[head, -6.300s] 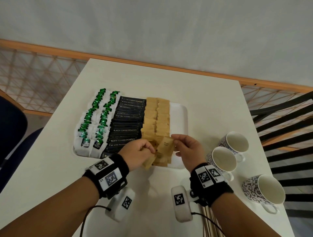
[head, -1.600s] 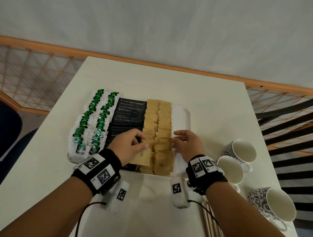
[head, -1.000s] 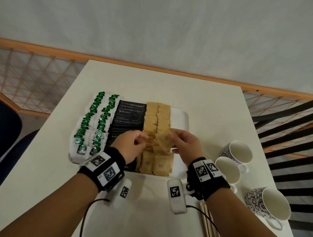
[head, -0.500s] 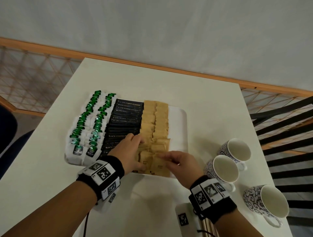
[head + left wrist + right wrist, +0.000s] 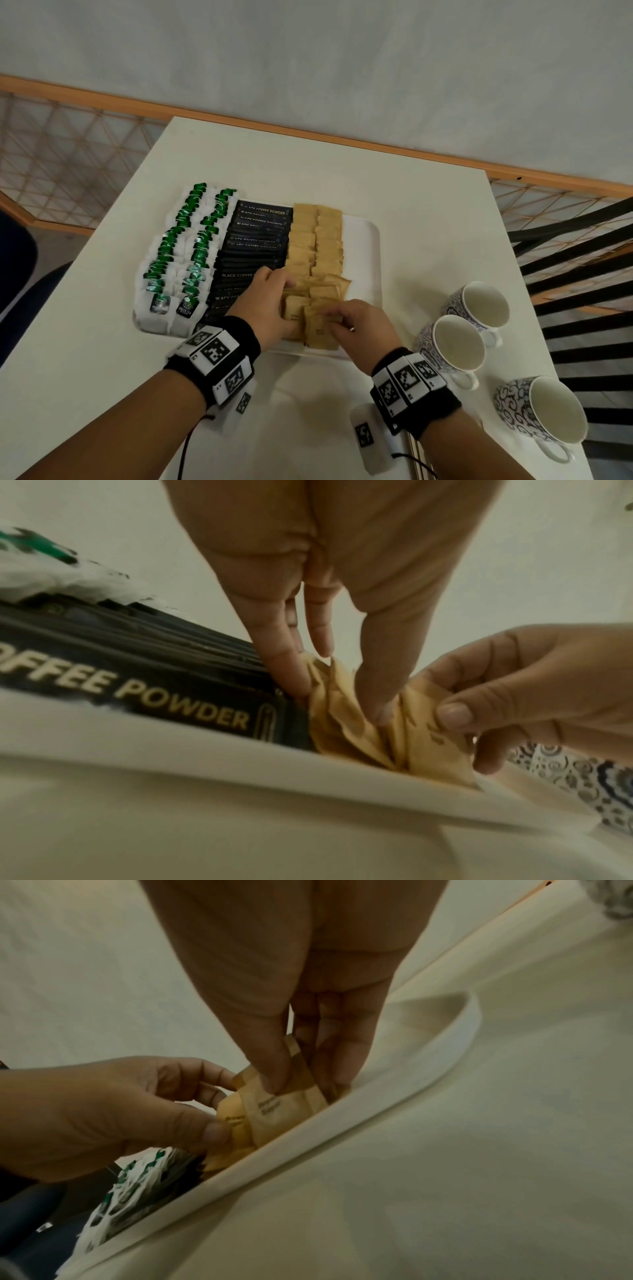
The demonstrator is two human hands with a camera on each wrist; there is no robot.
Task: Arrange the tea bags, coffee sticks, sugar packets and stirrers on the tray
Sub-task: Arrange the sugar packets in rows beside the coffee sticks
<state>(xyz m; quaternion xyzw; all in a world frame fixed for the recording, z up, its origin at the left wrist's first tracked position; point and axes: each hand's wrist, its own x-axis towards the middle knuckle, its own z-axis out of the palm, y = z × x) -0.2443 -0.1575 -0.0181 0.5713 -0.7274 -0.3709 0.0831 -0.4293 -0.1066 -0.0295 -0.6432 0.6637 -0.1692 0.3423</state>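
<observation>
On the white tray (image 5: 363,253) lie rows of green-tagged tea bags (image 5: 185,253), black coffee sticks (image 5: 255,240) and brown sugar packets (image 5: 317,240). Both hands work at the near end of the sugar rows. My left hand (image 5: 270,298) pinches the nearest packets of the left row (image 5: 342,723) between thumb and fingers, beside the coffee sticks (image 5: 178,702). My right hand (image 5: 342,315) pinches one sugar packet (image 5: 274,1110) by its top edge, standing it against the tray's near rim (image 5: 342,1123). Wooden stirrers (image 5: 416,459) lie on the table under my right forearm, mostly hidden.
Three patterned white cups (image 5: 452,342) stand on the table to the right of the tray. The tray's right strip beside the sugar rows is bare. A wooden rail (image 5: 308,133) and netting run behind the table; black chair slats (image 5: 582,274) are at right.
A second ago both hands held packets lifted above the tray. They have since come down to the near end of the sugar rows, and the right hand's packet now stands at the tray's near rim.
</observation>
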